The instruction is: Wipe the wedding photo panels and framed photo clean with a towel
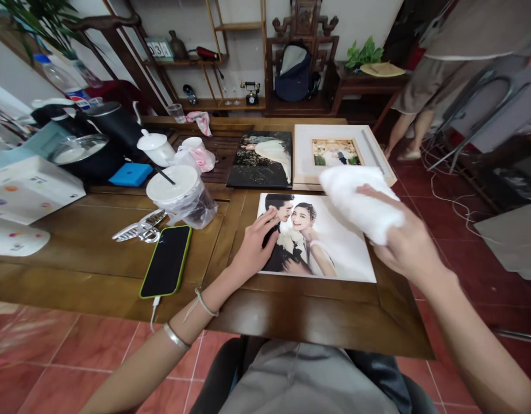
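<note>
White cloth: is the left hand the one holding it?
No, the right hand holds the white cloth, while the left hand lies over the left edge of the couple's portrait.

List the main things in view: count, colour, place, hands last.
table: 1, brown, centre
portrait: 1, mostly white, on table
cloth: 1, white, over portrait
dark picture: 1, mostly black, behind portrait
framed picture: 1, white, beside dark picture
phone: 1, black, left of portrait
hair clip: 1, silvery, beside phone
lidded cup: 1, white-lidded, behind phone
kettle: 1, black, back left
patterned box: 1, white, left edge
backpack: 1, dark blue, background
left hand: 1, bare, on portrait
right hand: 1, bare, gripping cloth
</note>
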Tool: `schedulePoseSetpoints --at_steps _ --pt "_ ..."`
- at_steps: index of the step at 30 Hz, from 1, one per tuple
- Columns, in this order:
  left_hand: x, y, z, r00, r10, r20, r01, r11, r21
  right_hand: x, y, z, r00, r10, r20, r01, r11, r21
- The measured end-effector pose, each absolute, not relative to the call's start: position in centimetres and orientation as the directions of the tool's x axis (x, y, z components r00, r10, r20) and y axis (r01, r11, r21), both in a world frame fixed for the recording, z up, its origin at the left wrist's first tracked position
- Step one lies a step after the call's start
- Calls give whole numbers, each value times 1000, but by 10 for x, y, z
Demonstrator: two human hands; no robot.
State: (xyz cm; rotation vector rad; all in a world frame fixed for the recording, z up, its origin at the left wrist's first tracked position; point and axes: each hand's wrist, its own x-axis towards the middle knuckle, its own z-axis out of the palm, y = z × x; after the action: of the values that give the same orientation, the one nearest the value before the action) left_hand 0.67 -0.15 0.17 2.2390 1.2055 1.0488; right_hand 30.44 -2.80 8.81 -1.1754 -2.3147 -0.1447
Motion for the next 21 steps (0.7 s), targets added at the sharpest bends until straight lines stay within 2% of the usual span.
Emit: schedulePoseSetpoints --at_steps 3,6,15,21 --pt "7 -2 3 351 839 416 544 -544 638 285 -10 72 -656 692 303 698 708 -106" --pt "7 -2 4 350 835 424 530 -550 646 275 -2 60 -676 713 186 704 700 -123" --pt "7 -2 6 345 837 425 527 -547 651 263 -54 66 -713 696 89 667 712 -220" --pt "7 -3 6 354 838 415 540 -545 641 252 -112 86 -784 621 10 565 719 -404"
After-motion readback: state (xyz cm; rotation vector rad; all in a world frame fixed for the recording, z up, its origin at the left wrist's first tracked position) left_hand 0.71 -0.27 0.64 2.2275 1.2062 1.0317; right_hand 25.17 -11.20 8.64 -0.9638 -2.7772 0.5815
